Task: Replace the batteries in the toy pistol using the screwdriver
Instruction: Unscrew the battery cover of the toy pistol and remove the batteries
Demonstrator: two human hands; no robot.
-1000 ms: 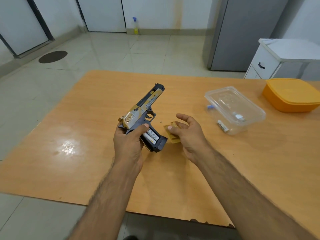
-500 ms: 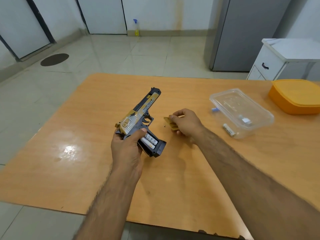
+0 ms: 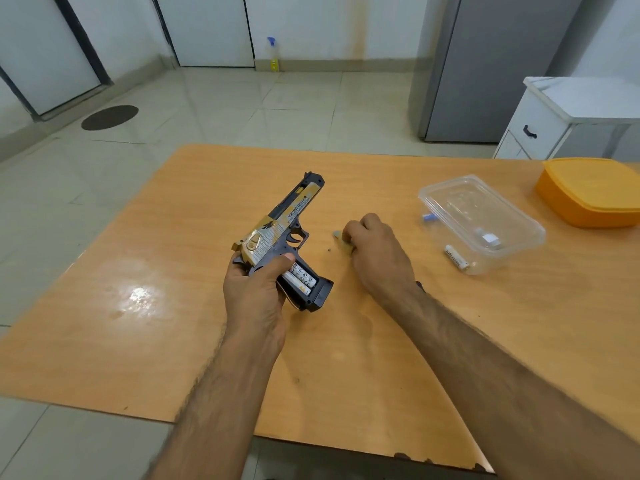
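Right hand point(image 3: 375, 252) moved from beside pistol grip out toward tabletop point(image 3: 173, 306) centre, lowering gold cover point(image 3: 341, 240) onto it.

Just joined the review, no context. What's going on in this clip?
A person is partway through a battery swap on a toy pistol. The left hand grips it above the wooden table, grip compartment open with batteries showing. The right hand is down on the table, fingers curled on the tan cover piece. One loose battery lies beside the clear plastic container.

Left hand point(image 3: 254, 299) grips; right hand point(image 3: 375, 252) curled, knuckles up.
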